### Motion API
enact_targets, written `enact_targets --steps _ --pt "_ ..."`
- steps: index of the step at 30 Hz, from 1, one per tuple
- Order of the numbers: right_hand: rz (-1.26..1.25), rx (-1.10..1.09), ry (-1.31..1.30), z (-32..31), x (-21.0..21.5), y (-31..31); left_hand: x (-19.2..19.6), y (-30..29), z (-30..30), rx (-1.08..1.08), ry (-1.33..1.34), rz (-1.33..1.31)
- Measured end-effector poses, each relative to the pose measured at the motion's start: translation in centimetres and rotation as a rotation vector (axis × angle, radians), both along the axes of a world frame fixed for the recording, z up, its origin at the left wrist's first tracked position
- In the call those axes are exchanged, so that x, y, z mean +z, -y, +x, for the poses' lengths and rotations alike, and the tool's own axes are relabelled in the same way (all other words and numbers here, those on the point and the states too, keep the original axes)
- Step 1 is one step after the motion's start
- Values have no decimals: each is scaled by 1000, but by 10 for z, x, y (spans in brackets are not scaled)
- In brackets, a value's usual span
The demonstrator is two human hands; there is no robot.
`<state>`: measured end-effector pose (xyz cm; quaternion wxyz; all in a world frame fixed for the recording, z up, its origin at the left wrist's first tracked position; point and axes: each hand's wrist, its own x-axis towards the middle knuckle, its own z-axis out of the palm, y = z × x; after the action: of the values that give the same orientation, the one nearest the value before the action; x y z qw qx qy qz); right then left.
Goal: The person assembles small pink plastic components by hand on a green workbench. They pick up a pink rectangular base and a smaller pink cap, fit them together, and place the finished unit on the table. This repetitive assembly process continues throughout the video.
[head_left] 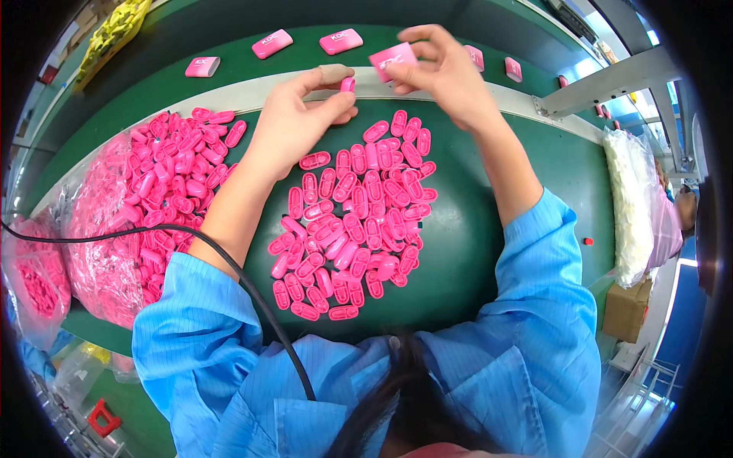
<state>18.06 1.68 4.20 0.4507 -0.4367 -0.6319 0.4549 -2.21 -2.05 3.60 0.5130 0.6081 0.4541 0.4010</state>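
Observation:
My left hand (pixel 299 114) pinches a small pink plastic piece (pixel 348 84) between thumb and fingertips, near the far edge of the green table. My right hand (pixel 443 72) holds a larger pink rectangular case (pixel 392 59) just right of it, above the white strip at the table's edge. The two parts are close together but apart. Below my hands several small pink oval parts (pixel 351 217) lie spread on the green table (pixel 473 252).
A clear bag of more pink parts (pixel 145 206) lies at left. Several finished pink cases (pixel 272 43) sit spaced along the green conveyor belt (pixel 229 30) beyond. A bag of white pieces (pixel 630 198) is at right, a cardboard box (pixel 624 309) below it. A black cable (pixel 229 263) crosses my left sleeve.

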Motion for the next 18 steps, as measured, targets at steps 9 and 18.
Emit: enact_targets --steps 9,18 --pt "-165 189 -177 -16 -19 18 -11 2 7 136 262 46" --pt "71 134 -156 -19 -16 25 -10 4 3 123 108 240"
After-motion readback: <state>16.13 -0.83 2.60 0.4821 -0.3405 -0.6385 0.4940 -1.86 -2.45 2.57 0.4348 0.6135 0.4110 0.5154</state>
